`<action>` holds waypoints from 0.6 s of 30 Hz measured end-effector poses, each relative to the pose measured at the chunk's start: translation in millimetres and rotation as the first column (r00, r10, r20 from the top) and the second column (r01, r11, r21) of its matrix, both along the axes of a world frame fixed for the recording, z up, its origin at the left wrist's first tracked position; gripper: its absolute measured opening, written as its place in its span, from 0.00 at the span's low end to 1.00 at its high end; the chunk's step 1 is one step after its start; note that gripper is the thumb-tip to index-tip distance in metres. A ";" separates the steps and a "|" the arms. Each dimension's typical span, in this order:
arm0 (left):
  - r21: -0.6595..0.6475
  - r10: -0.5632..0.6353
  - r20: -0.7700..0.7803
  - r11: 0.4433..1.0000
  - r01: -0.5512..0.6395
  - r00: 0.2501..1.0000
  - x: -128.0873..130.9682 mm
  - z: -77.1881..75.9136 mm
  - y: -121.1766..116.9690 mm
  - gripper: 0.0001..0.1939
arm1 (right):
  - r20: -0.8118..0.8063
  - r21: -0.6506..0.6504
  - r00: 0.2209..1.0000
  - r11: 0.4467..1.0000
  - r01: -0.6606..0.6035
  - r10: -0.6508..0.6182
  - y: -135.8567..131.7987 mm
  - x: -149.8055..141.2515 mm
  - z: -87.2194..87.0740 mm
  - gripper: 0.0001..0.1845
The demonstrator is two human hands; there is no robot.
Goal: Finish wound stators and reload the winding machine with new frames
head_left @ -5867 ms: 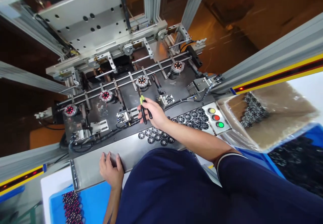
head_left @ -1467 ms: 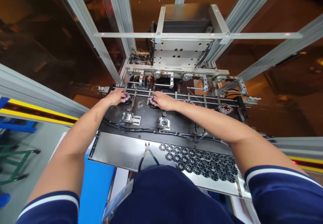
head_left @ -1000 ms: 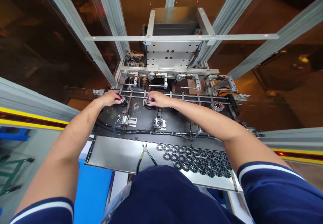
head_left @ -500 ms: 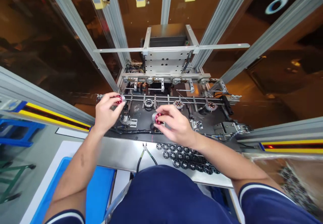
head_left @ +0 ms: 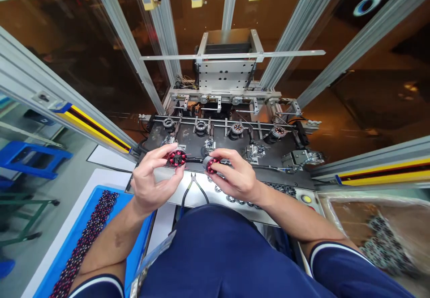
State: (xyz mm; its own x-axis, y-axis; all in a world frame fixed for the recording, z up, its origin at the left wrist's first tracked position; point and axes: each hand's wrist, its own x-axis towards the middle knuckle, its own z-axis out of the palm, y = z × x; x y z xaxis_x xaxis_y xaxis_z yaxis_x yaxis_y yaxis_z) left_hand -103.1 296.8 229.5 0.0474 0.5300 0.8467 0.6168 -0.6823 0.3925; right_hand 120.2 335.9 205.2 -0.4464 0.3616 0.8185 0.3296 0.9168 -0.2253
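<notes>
My left hand (head_left: 156,172) pinches a round motor stator (head_left: 177,157) by its rim, its red coils and dark centre turned toward me. Beside it, my right hand (head_left: 237,175) grips another motor stator (head_left: 208,164), tilted so that its grey side shows along with some red winding. Both stators are held apart, above the front edge of the machine bed. Cutting pliers (head_left: 192,184) lie on the metal ledge below my hands, jaws pointing away. Beyond the hands stand round fixtures: a left one (head_left: 168,124), a ring-shaped one (head_left: 201,128), and two bearing stators with coppery centres (head_left: 237,130).
Several black round parts (head_left: 240,201) lie on the ledge, partly under my right forearm. A blue tray (head_left: 132,235) at left holds rows of red-and-black stators (head_left: 90,235). A plastic-lined box (head_left: 346,199) of parts is at right. Yellow light-barrier posts (head_left: 94,125) flank the machine.
Both hands have drawn back toward me with their stators, the left also moving right, closer to the other hand. My view has shifted, uncovering the leftmost fixture and the tray's stators.
</notes>
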 end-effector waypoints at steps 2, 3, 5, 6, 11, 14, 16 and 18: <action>0.005 -0.017 0.003 1.000 0.017 1.000 2.0 -2.4 -3.2 0.28 | -0.014 0.023 1.000 1.000 -0.008 0.008 -2.7 -0.6 0.5 0.06; -0.006 -0.026 0.009 1.000 0.026 1.000 3.2 -3.8 -4.6 0.28 | -0.022 0.021 1.000 1.000 -0.018 0.018 -4.3 -0.7 0.9 0.06; -0.053 -0.025 0.032 0.998 0.026 0.999 6.0 -6.5 -7.3 0.29 | -0.047 -0.048 0.997 0.997 -0.057 0.055 -7.9 -0.6 2.8 0.06; -0.081 -0.009 0.044 0.997 0.012 0.999 7.5 -7.6 -8.6 0.30 | -0.068 -0.116 0.995 0.990 -0.086 0.078 -9.7 -0.4 4.2 0.05; -0.169 0.065 0.036 0.984 -0.058 0.997 13.1 -10.9 -14.0 0.33 | -0.149 -0.412 0.980 0.893 -0.181 0.130 -17.0 1.8 10.7 0.03; -0.182 0.066 0.020 0.981 -0.061 0.998 14.5 -11.6 -15.3 0.34 | -0.145 -0.410 0.982 0.896 -0.171 0.121 -19.1 2.8 10.6 0.03; -0.182 0.067 0.019 0.981 -0.062 0.998 14.8 -12.1 -15.8 0.35 | -0.126 -0.376 0.985 0.914 -0.155 0.116 -20.1 3.1 9.4 0.02; -0.186 0.063 0.022 0.981 -0.058 0.998 14.3 -13.3 -16.1 0.35 | -0.094 -0.344 0.989 0.929 -0.139 0.113 -20.8 3.2 7.9 0.02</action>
